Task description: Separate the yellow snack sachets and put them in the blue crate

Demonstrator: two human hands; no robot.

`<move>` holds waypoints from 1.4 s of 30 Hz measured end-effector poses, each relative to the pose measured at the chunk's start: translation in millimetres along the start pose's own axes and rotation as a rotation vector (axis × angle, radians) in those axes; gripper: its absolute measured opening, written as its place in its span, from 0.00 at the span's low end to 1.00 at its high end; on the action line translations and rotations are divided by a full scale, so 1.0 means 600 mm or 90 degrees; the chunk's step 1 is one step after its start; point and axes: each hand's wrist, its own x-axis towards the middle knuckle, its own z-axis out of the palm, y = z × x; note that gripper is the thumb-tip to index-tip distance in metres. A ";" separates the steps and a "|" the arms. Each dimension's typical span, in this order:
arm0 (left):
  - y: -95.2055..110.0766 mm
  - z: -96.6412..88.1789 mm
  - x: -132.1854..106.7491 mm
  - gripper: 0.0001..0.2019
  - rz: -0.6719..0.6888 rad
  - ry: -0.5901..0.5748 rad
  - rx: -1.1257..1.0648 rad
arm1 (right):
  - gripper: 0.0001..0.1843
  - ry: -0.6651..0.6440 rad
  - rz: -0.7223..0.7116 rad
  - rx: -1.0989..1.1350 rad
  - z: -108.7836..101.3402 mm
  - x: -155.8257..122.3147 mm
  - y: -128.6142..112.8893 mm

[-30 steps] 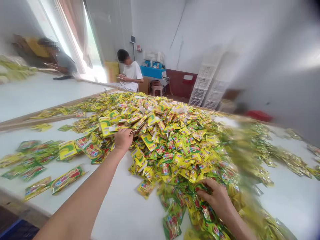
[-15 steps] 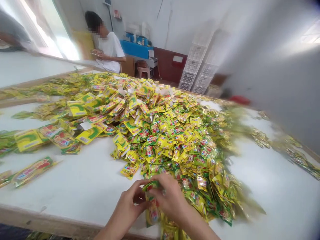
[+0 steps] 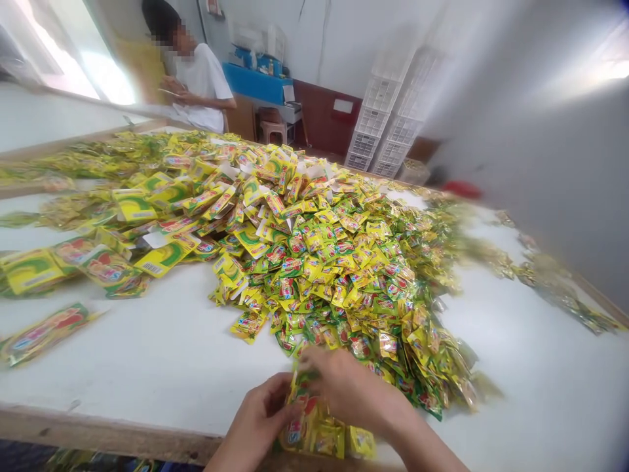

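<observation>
My left hand (image 3: 268,413) grips the left side of a printed yellow-green pouch (image 3: 296,426) at the table's front edge, thumb across its front. My right hand (image 3: 344,390) is at the pouch's upper end, its fingers curled and slightly blurred; what they hold is hidden. Small yellow-green sachets (image 3: 327,440) lie beside the pouch, under my right wrist. Right in front of both hands rises a big heap of similar sachets (image 3: 339,262).
Open printed cardboard boxes (image 3: 167,255) lie on the heap's left side. A filled pouch (image 3: 46,334) rests on the white table (image 3: 171,354) at left. Beyond the table sits a person in a white shirt (image 3: 204,82). White crates (image 3: 368,124) stand stacked by the wall.
My right hand has shifted slightly right and lower, over the pouch's upper end. The left hand still grips the pouch, now a little lower. The view has shifted slightly.
</observation>
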 end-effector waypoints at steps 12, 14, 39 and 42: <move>0.005 0.010 -0.020 0.10 -0.008 0.026 -0.002 | 0.06 0.116 -0.161 0.039 0.054 -0.025 0.021; 0.007 0.010 -0.022 0.13 -0.005 0.025 0.017 | 0.07 0.110 -0.159 0.085 0.053 -0.030 0.016; 0.004 -0.009 -0.012 0.15 0.001 0.235 0.151 | 0.15 0.267 0.146 0.710 0.118 -0.009 0.028; 0.006 -0.015 -0.008 0.10 0.068 0.214 0.225 | 0.10 0.338 0.095 0.625 0.120 -0.011 0.024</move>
